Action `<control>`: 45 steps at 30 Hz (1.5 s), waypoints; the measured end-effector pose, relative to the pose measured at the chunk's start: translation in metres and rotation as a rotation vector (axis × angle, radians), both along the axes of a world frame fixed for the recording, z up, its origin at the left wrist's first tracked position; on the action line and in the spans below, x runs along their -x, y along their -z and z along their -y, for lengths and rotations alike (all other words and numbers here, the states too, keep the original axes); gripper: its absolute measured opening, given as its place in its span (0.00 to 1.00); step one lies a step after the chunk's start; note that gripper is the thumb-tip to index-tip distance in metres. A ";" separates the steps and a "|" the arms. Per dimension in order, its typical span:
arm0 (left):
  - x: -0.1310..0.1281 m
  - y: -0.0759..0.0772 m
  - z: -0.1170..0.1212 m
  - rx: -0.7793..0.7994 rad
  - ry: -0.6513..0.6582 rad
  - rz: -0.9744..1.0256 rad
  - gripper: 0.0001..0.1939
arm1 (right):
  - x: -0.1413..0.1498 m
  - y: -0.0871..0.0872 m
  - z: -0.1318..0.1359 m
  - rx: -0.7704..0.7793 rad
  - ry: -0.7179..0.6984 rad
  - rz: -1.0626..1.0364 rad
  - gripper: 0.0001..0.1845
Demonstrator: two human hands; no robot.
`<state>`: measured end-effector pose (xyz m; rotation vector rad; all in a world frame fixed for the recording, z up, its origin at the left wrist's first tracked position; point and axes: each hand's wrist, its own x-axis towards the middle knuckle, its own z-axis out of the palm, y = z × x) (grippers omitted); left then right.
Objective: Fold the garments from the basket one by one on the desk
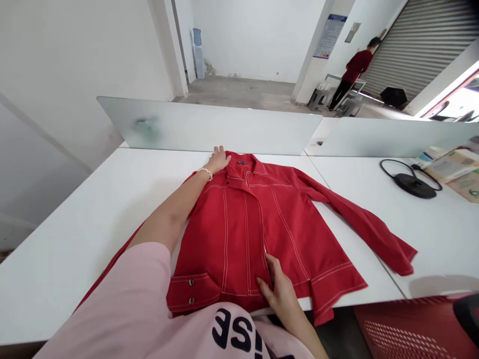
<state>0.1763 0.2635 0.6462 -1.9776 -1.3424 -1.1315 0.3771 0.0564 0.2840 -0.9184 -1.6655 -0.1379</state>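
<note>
A red jacket (239, 224) with white topstitching lies front side up on the white table, its collar towards the far edge. My left hand (217, 160) reaches across to the collar's left corner, thumb and fingers closed on the cloth there. Low on the front opening, beside the zipper, my right hand (277, 289) pinches the placket edge between thumb and fingers. One sleeve (359, 219) stretches out to the right. The other runs down to the left, partly hidden under my left arm. Two snap buttons show on the waistband tab at the lower left.
A frosted divider (220, 127) stands along the far edge of the white table (75, 239). A black round charging pad with a cable (415, 185) and boxes (458, 167) lie at right. A red perforated chair (404, 324) is at lower right. A person (355, 70) stands near the shutter.
</note>
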 end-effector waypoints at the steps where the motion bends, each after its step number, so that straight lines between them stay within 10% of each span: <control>1: 0.002 0.010 0.003 -0.070 0.007 -0.102 0.25 | -0.001 0.001 0.001 0.002 0.008 0.007 0.26; 7: 0.011 0.060 0.030 -0.217 0.132 -0.752 0.29 | 0.001 0.001 0.003 -0.052 0.002 0.093 0.26; 14: 0.009 0.055 0.030 -0.165 -0.056 -0.867 0.27 | 0.008 0.002 0.000 -0.068 0.051 0.110 0.27; 21: 0.002 0.043 0.005 -0.169 -0.124 -0.757 0.23 | 0.005 0.006 0.000 -0.061 0.033 0.159 0.20; 29: -0.024 0.067 0.013 -0.130 0.178 -0.624 0.32 | 0.009 -0.003 0.011 -0.069 -0.017 0.091 0.12; 40: -0.050 0.069 0.009 0.064 -0.009 -0.575 0.20 | -0.006 -0.003 0.025 -0.132 0.077 0.064 0.11; 45: -0.045 0.084 0.001 -0.115 0.185 -0.361 0.26 | -0.007 0.004 0.029 -0.122 0.156 0.072 0.11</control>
